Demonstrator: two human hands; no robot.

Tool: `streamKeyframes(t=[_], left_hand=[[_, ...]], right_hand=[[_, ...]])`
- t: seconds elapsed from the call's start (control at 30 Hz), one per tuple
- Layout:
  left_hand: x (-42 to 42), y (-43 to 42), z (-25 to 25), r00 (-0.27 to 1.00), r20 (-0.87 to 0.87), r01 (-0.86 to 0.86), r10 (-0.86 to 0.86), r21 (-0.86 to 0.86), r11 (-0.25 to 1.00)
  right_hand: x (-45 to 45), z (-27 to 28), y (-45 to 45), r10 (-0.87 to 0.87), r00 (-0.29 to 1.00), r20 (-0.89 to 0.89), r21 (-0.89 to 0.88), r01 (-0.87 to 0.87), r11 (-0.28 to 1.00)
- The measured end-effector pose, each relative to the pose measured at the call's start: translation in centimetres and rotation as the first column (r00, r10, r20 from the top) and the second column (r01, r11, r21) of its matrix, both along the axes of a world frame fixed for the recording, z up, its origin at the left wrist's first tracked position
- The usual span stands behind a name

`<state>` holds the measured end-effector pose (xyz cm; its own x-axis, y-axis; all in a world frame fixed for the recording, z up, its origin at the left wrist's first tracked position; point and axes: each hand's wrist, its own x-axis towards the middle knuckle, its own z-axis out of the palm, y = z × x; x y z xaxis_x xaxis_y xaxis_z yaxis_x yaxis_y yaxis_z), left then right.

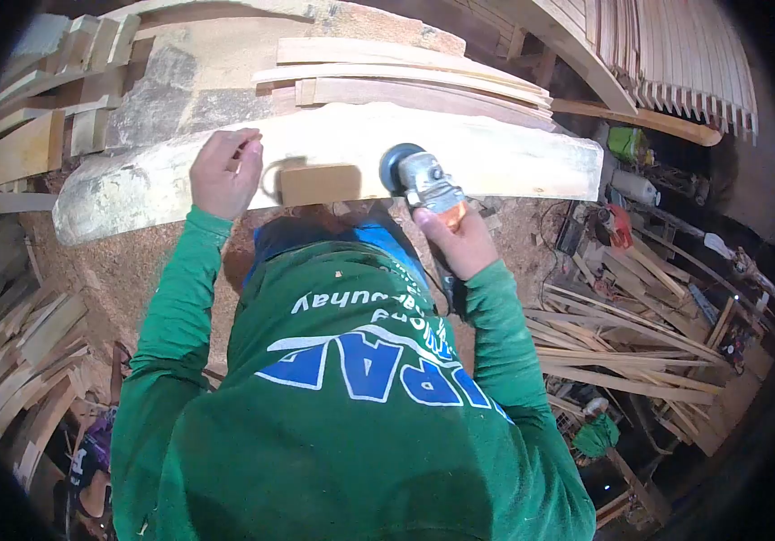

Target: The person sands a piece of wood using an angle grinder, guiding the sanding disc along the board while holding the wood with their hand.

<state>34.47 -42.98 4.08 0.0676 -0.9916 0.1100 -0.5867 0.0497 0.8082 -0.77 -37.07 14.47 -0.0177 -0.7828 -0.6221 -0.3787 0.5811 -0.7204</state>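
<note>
A long, pale wooden slab (550, 162) lies across the view in front of the person. My left hand (225, 176) is over its left part, fingers curled with the tips close to the thumb; whatever may be between them is too small to tell. My right hand (462, 242) grips an angle grinder (433, 185) with a metal head and orange body. The grinder's dark round disc (400, 168) is over the slab's near half; contact cannot be made out. Between the hands, a small rectangular wood block (320, 184) rests at the slab's near edge.
Thin boards (405, 77) are stacked behind the slab. Wood pieces (27, 153) crowd the left. Long strips (631, 352) lie on the right, near a red tool (619, 225). Another person in green (597, 435) is at lower right. Sawdust covers the floor (122, 270).
</note>
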Motion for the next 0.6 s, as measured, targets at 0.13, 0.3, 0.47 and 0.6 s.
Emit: streamKeyframes(t=[0.13,0.3,0.47,0.6], left_hand=[[-4.6,-0.5,-0.1,0.990,0.023,0.140,-0.139,-0.025,0.990],[-10.5,-0.4,-0.2,0.902,0.210,0.392,-0.376,-0.036,0.919],[-14.3,-0.5,-1.1,0.812,0.325,0.526,-0.485,-0.045,0.850],[-16.8,-1.5,-0.9,0.789,0.370,0.531,-0.491,-0.009,0.847]], right_hand=[[-5.9,-1.0,0.4,-0.063,0.998,0.030,0.015,0.063,0.998],[-11.8,-0.4,0.4,-0.170,0.985,-0.016,0.072,0.171,0.983],[-18.0,-1.1,0.3,-0.200,0.970,-0.138,0.074,0.211,0.975],[-23.4,-1.6,0.7,-0.305,0.947,-0.096,0.029,0.309,0.951]])
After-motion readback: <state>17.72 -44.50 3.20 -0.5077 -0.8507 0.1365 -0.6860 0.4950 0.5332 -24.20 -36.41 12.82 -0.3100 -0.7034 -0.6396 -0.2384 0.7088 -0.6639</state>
